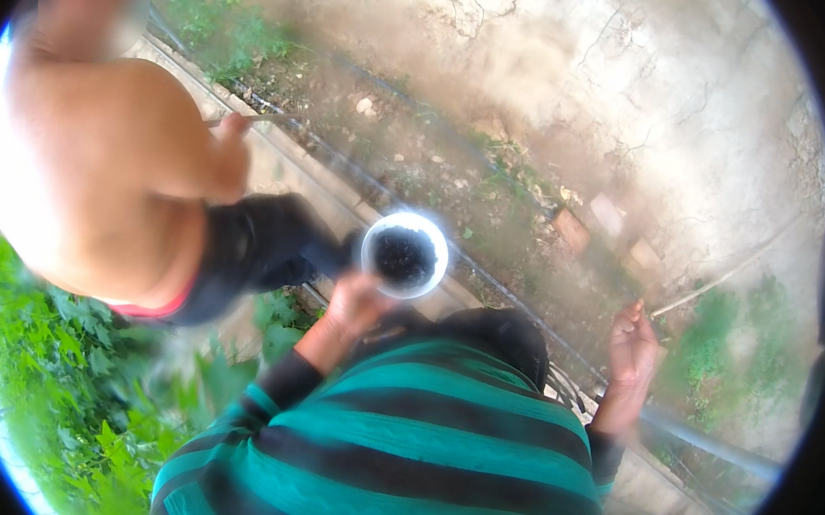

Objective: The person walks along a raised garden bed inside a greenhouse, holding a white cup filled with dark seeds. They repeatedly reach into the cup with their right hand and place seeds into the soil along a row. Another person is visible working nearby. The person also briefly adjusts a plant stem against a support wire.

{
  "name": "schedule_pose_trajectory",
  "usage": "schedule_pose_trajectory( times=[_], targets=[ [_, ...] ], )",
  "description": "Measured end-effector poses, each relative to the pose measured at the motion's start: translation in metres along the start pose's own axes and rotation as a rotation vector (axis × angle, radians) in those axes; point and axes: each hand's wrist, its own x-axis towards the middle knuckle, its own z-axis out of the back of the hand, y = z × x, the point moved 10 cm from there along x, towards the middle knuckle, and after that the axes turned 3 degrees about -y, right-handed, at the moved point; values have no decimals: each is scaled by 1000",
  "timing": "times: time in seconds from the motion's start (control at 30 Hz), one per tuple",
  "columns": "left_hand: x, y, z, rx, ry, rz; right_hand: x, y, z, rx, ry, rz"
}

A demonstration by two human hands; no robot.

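The white bucket (441, 264), containing dark material (405, 255), is at frame centre. The left hand (360, 302) is clamped on its lower-left side. At frame right, the right hand (633, 348) has bent fingers beside a thin stick (696, 297); its grip cannot be determined. A co-worker (93, 178) occupies the upper left.

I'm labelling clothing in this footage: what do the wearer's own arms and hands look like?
The left hand and right hand are bare, without gloves. The left sleeve is striped green and black, dark toward its end; the right sleeve shows mostly a dark end.
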Motion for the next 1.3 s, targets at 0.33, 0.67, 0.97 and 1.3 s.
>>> schedule_pose_trajectory(
  times=[0.33,0.67,0.97,1.3],
  targets=[
    [-14,4,-1,-14,-27,14,1,-15,7,-18,-37,-34],
    [-14,4,-11,-67,56,35,3,-19,9,17,-9,-52],
    [-2,8,5,3,-26,33,3,-21,13,40,-21,-46],
    [5,10,-5,4,23,65,6,-24,19,-5,-74,-17]
  ],
)
